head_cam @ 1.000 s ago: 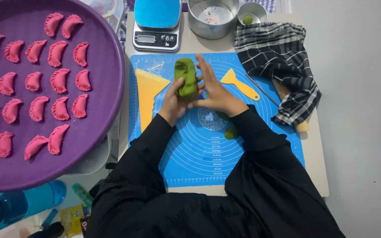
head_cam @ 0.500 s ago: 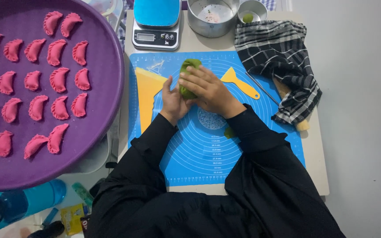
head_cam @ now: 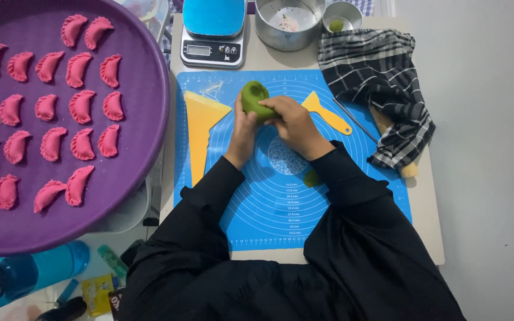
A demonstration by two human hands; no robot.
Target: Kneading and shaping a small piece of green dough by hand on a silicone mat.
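Head view, single entry.

Item 1: green dough lump (head_cam: 254, 100), oblong, folded at its far end. It sits over the upper middle of the blue silicone mat (head_cam: 352, 196), held between both your hands.

Item 2: your left hand (head_cam: 244, 132). Fingers curled up against the near-left side of the dough, thumb against it; the hand is closed around the lump, not spread.

Item 3: your right hand (head_cam: 295, 125). Fingers bent over the right end of the dough, pinching it from above; the knuckles face the camera. Both sleeves are black.

Item 4: yellow triangular scraper (head_cam: 202, 128), flat on the mat, just left of your left hand.

Item 5: yellow handled scraper (head_cam: 327, 113), flat on the mat, just right of your right hand.

Item 6: small green dough scrap (head_cam: 311, 178), on the mat beside your right sleeve.

Item 7: kitchen scale (head_cam: 213, 32) with a blue platform, on the worktop (head_cam: 429, 196) beyond the mat.

Item 8: metal pot (head_cam: 287, 24), right of the scale; a small metal cup (head_cam: 342, 15) with something green inside stands just beside it.

Item 9: black-and-white checked cloth (head_cam: 382, 83), bunched at the right of the mat, lying over a wooden rolling pin (head_cam: 408, 171) whose end shows.

Item 10: thin metal rod (head_cam: 355, 119), lying across the mat's right edge.

Item 11: purple round tray (head_cam: 138, 172), left of the worktop, carrying rows of pink crimped dumplings (head_cam: 78, 107).

Item 12: teal bottle (head_cam: 31, 274), lower left, lying on its side.
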